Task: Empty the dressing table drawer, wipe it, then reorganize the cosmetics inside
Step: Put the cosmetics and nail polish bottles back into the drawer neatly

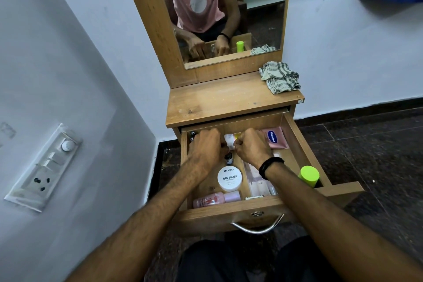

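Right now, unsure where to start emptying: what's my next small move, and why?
Probably lift the small white tube, which your left hand and right hand curl at, out of the drawer onto the tabletop beside the cloth: every visible cosmetic sits there, so emptying looks barely begun.

Lid of white round tub (229,178), front of drawer (300,144): "zudio" above "NAIL POLISH", finer line beneath too small to read; pink tube (275,137), back right corner: "Vaseline" in white on blue oval badge; other labels illegible.
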